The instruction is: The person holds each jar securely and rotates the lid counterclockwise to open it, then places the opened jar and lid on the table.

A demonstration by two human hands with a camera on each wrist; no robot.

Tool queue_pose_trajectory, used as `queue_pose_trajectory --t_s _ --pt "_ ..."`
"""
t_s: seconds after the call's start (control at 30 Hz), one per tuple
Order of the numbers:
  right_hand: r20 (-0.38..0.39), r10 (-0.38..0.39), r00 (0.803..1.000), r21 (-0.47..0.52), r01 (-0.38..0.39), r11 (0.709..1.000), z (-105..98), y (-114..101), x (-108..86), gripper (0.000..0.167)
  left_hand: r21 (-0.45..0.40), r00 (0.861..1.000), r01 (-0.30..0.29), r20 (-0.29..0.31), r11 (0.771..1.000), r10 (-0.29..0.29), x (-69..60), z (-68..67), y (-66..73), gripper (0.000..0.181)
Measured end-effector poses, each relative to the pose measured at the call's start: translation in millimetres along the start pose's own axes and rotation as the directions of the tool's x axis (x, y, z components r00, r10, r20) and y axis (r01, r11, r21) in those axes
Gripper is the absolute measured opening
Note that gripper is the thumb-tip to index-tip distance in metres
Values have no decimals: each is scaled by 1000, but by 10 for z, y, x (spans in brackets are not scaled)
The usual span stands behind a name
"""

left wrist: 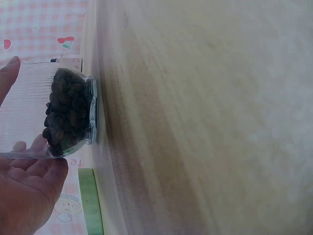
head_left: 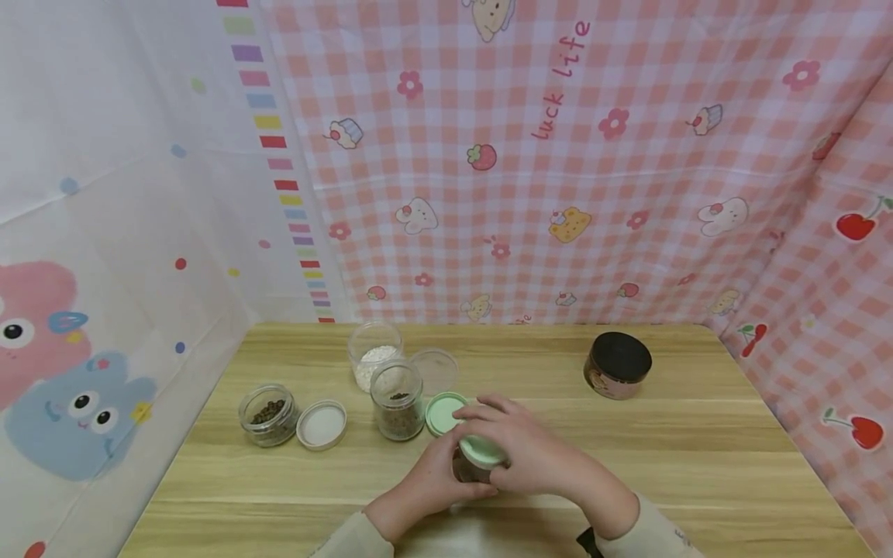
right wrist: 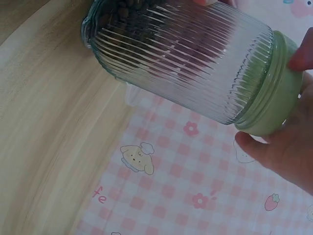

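On the wood-grain surface (head_left: 698, 465), the right hand (head_left: 523, 453) and left hand (head_left: 432, 477) share a ribbed glass jar (right wrist: 210, 93), the former's grip pinching its pale-green lid (right wrist: 274, 93), the latter's curled round its body, seemingly for steadiness, dark bean-like pieces (left wrist: 68, 115) inside.

You face a pink checked cloth (head_left: 446, 194) at upper middle, white cloth (head_left: 125, 194) at left, wooden table (head_left: 705, 473) below.

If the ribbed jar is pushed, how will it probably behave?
The ribbed jar looks like clear glass, so it is probably stiff and breakable. The dark beans lie in its lower part, so it may resist tipping. Its ribs might reduce slipping.
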State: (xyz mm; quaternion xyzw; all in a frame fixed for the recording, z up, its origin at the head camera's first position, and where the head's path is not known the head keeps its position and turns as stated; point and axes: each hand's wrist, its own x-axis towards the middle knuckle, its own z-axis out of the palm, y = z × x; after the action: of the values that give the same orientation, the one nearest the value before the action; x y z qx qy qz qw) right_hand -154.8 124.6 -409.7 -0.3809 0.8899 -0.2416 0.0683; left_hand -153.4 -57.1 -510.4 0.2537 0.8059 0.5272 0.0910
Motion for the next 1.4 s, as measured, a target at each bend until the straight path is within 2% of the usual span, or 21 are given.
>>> queue_pose_trajectory --t_s 0.13,0.23,0.37,0.43,0.5,0.63,0.77,0.9,1.0,1.13,1.2,1.3,1.4 --pt "15 -44 999 45 43 998 -6 -5 -8 63 38 1000 -30 -8 999 30 -4 -2 -1 73" --pt "-47 -40 998 60 43 997 -9 -19 -11 56 37 1000 -21 -12 999 21 -3 3 -6 72" --pt "-170 58 984 -32 -64 997 13 -35 0 67 3 1000 8 -18 1000 -8 7 12 -14 74" --pt "-203 102 974 -84 -121 989 34 -31 9 74 -8 1000 3 -19 1000 -3 12 18 -14 77" --pt "-220 118 968 -112 -145 983 49 -24 15 72 -14 1000 1 -15 1000 -1 11 18 -10 79" --pt "-195 91 977 -93 -111 989 49 -11 24 57 -3 1000 7 -13 1000 -7 3 13 -6 81" --pt "-111 27 994 -44 -32 999 26 3 27 60 13 1000 25 0 1000 -25 -5 2 0 79" --pt "-61 -35 998 -33 33 999 21 21 13 62 12 1000 25 12 1000 -25 2 -2 -5 76" --pt "-83 -13 996 -34 10 999 31 14 0 68 18 1000 11 3 1000 -11 8 -7 -10 76" --pt "-166 90 982 -85 -105 991 62 -13 2 78 7 1000 1 -6 1000 -1 8 -12 -6 78" --pt "-202 118 972 -120 -144 982 73 -22 14 76 -8 1000 3 -6 1000 -4 5 -10 0 79" --pt "-205 112 972 -135 -141 981 68 -22 24 66 -4 1000 10 -10 1000 -10 0 -4 7 79" --pt "-151 69 986 -91 -84 992 40 -11 25 62 10 1000 15 -9 1000 -15 -1 1 13 78"
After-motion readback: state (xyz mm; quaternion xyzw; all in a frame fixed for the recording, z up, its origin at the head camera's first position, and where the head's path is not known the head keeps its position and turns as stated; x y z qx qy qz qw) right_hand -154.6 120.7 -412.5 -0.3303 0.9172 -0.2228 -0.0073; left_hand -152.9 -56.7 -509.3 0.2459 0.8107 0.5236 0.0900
